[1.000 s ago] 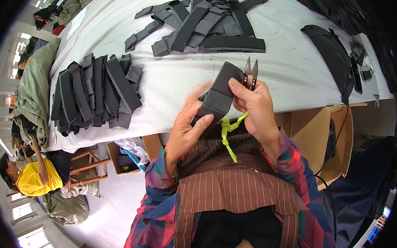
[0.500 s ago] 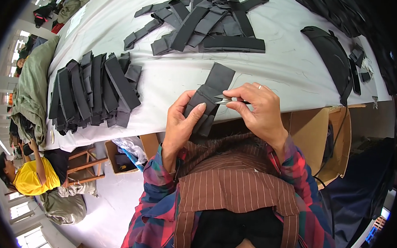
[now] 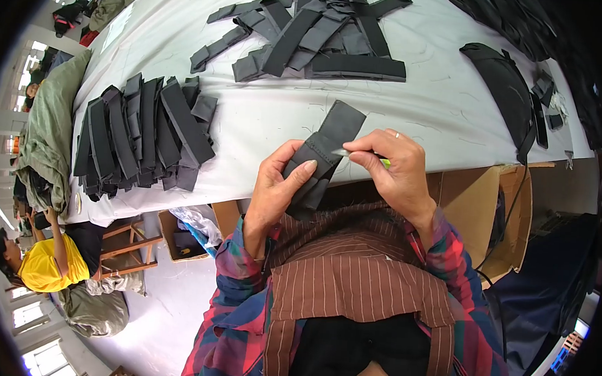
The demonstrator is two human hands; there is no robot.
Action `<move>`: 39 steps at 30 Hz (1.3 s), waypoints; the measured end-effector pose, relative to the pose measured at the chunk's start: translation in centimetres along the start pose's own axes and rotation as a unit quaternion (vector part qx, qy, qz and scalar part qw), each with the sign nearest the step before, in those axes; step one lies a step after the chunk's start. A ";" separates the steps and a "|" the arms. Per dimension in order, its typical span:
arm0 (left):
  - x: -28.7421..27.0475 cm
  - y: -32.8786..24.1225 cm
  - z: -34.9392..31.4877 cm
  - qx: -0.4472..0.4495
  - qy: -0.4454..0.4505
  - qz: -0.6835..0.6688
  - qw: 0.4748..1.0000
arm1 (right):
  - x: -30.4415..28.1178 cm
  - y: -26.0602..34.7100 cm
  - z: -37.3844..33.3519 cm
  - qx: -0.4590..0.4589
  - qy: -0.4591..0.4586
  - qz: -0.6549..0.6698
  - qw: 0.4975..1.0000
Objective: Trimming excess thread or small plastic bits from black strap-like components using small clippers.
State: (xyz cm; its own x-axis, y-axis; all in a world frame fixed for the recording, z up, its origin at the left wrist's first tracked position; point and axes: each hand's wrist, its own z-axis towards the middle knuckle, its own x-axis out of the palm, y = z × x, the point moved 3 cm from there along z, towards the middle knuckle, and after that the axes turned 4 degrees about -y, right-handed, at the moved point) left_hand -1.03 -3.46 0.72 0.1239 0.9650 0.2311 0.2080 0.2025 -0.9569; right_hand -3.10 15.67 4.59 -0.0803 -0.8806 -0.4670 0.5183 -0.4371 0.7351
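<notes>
My left hand is closed around a dark grey folded fabric strip, thumb on top, with its flat end sticking out beyond the fingers. A stitched seam crosses the strip just above the thumb. Between the thumb and fingers of my right hand is a pair of thread snips. Their metal tip lies against the strip's right edge by the seam, and a bit of green shows under the fingers. Most of the snips is hidden by my hand.
A row of dark strips lies at the left of the white-covered table; a loose heap of strips lies farther back. A black curved fabric piece is at right. Cardboard boxes stand below the edge. A person in yellow sits at far left.
The strip has tilted a little to the right in my left hand. The snips' blades, apart before, now show as a single tip, and green has come into view under my right hand.
</notes>
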 end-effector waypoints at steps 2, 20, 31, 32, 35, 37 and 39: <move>-0.1 0.2 0.0 0.027 -0.009 0.019 0.999 | 0.6 0.6 -0.1 0.024 -0.014 0.007 1.000; 1.2 1.5 -0.1 0.082 -0.052 0.005 0.995 | 2.7 1.5 -1.2 0.102 -0.063 -0.023 0.993; 2.0 1.2 -0.3 0.085 -0.060 -0.024 0.994 | 2.6 1.4 -0.9 0.014 -0.110 -0.073 0.991; 2.0 1.2 -0.3 0.083 -0.061 -0.025 0.994 | 2.6 1.4 -0.8 0.011 -0.103 -0.076 0.992; 1.9 1.5 -0.3 0.076 -0.058 -0.025 0.995 | 2.3 1.1 -1.0 0.011 -0.078 -0.069 0.995; 2.0 1.3 -0.3 0.065 -0.058 -0.037 0.996 | 2.4 1.0 -1.1 0.014 -0.061 -0.057 0.996; 2.0 0.8 -0.3 0.055 -0.058 -0.049 0.996 | 2.9 0.0 -1.4 0.148 -0.089 0.205 0.963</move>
State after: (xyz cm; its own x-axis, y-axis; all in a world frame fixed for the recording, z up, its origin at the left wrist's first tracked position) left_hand -0.30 -1.40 0.48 -0.0071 0.9510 0.3090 0.1060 0.3079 -0.9455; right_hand -2.12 13.38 2.51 -0.0781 -0.9963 -0.0352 0.2747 -0.0555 0.9599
